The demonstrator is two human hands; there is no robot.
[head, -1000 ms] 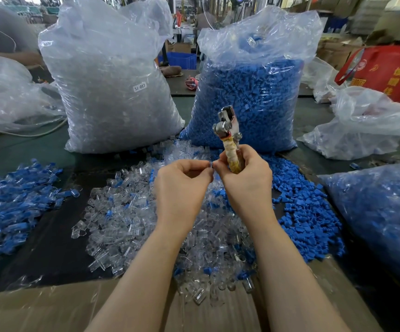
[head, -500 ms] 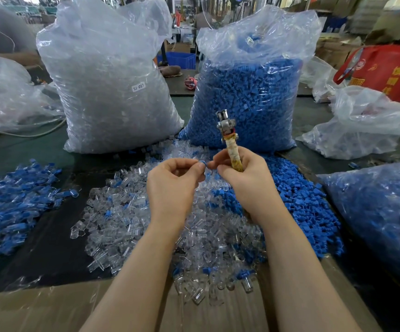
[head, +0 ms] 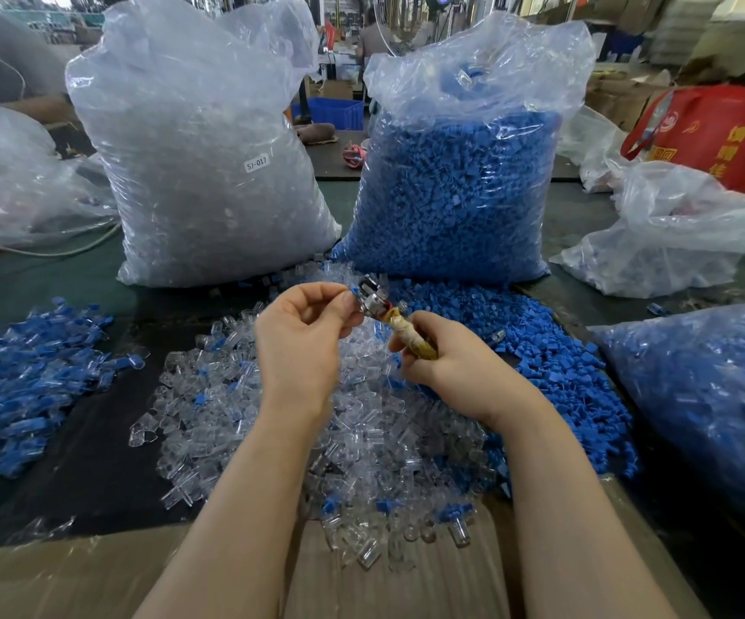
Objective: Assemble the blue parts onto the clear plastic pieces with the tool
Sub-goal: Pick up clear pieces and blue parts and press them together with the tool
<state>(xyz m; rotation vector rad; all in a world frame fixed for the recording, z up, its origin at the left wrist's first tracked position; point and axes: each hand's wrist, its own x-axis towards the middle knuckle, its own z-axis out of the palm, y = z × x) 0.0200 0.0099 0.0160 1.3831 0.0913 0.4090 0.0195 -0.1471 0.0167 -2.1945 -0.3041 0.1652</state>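
Tool now tilted against left fingers

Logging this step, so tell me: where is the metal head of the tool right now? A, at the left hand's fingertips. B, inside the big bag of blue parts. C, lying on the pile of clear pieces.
A: the right hand holds the tool tilted, its metal head meeting the left hand at the fingertips.

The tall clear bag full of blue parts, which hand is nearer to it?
Right. The right hand sits just in front of the bag of blue parts; the left hand lies farther left, nearer the bag of clear pieces.
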